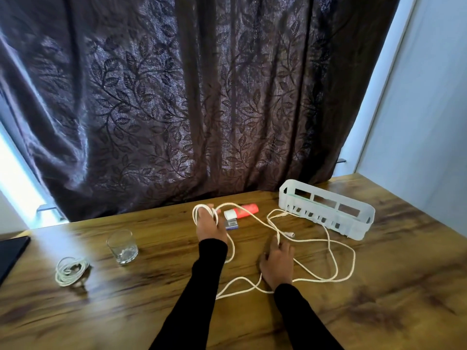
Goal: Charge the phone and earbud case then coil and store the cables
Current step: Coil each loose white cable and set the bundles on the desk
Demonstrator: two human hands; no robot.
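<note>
Motion blur softens both hands, so the exact finger positions are hard to read. The left hand (207, 224) is wound about with loops of the white cable (326, 258), its fingers spread inside the coil, just left of the red tube (246, 210). The right hand (277, 261), nearer the viewer than the tube, pinches a strand of the same cable. The rest trails in loose loops over the wooden table (151, 311), reaching toward the white basket (326, 210). A small white-and-blue object beside the tube is partly hidden by the left hand. A second coiled cable (71, 270) lies far left of the tube, beyond a glass (122, 246).
</note>
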